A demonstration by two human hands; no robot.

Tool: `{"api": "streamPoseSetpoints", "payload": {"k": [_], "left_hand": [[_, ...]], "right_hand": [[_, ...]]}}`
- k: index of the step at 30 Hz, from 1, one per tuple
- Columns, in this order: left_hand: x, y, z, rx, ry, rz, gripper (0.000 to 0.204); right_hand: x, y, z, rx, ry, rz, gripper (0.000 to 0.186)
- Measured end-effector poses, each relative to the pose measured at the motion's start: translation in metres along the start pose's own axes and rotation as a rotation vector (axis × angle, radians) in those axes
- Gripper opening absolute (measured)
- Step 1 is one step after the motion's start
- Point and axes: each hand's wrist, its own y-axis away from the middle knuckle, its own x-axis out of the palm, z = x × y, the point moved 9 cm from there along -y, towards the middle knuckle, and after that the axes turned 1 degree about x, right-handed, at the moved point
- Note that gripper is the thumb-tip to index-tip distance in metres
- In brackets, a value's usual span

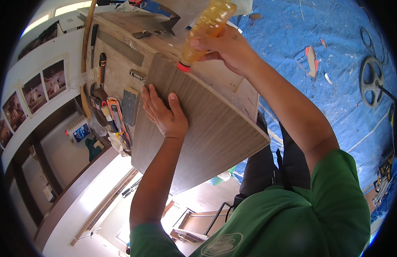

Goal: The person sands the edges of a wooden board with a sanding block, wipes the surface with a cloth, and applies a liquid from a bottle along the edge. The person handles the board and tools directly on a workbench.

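Observation:
My right hand point(226, 49) is wrapped round a clear plastic bottle point(213, 19) of amber liquid, tilted with its red cap end down. That end is at the upper edge of a wood-grain board point(198, 124); I cannot tell whether it touches. My left hand point(166, 113) lies flat on the board's face with its fingers spread. Beside its fingertips are a dark rectangular block point(130, 107) and a metal hinge point(137, 75).
On the worktop point(117, 60) lie an orange-and-black cutter point(102, 68), a paintbrush point(107, 112) and an orange-handled tool point(115, 112). A blue tarp point(284, 51) covers the floor at the right, with scraps and a grey wheel point(371, 81) on it. Wall shelves stand at the left.

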Motion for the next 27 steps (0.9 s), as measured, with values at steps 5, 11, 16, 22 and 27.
{"api": "streamPoseSetpoints", "payload": {"k": [5, 11, 16, 22, 27], "left_hand": [[0.0, 0.0, 0.0, 0.007, -0.01, -0.006, 0.068], [0.0, 0.0, 0.0, 0.013, -0.01, -0.007, 0.069], [0.0, 0.001, 0.002, 0.009, -0.011, -0.011, 0.068], [0.0, 0.001, 0.001, 0.01, -0.014, -0.011, 0.068], [0.0, 0.001, 0.002, 0.011, -0.01, -0.011, 0.068]], "right_hand": [[0.007, -0.027, -0.011, 0.017, -0.039, -0.01, 0.052], [-0.003, -0.007, -0.007, 0.066, 0.017, 0.001, 0.052], [-0.026, 0.04, 0.0, 0.145, 0.066, -0.009, 0.054], [-0.043, 0.047, 0.002, 0.104, -0.115, -0.063, 0.053], [-0.044, 0.038, -0.018, 0.17, -0.279, -0.104, 0.045]]}}
